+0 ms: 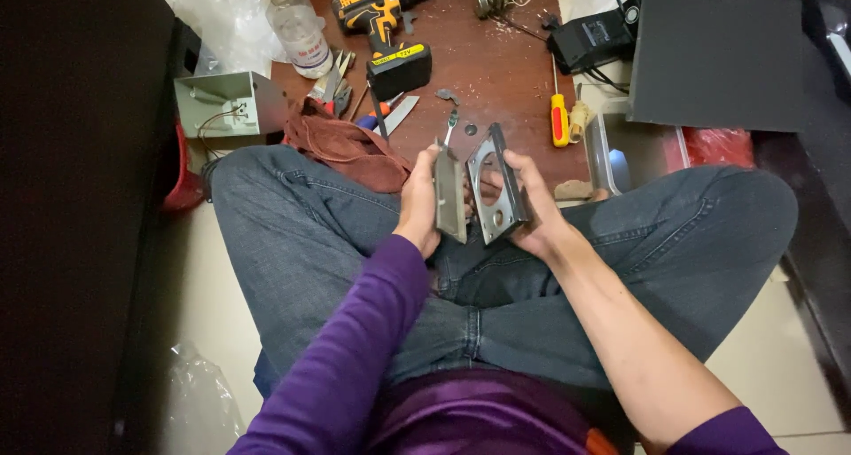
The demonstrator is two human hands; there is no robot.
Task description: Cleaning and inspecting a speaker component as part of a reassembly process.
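my left hand (pixel 418 208) grips the grey plate (pixel 449 198), long axis toward 12 o'clock, right hand (pixel 534 214) clasping the holed plate (pixel 495 187) at its 3 o'clock.

A yellow-and-black cordless drill (pixel 383 25) lies on the brown wooden surface (pixel 496 74), with a clear plastic bottle (pixel 297 29) to its left and pliers (pixel 335 81) just below. A reddish-brown cloth (pixel 341 145) droops over the near edge. Further right lie a red-handled screwdriver (pixel 558 113), a black power adapter (pixel 589 40) and a dark flat board (pixel 718 60). A grey metal box (pixel 226 105) sits at far left.
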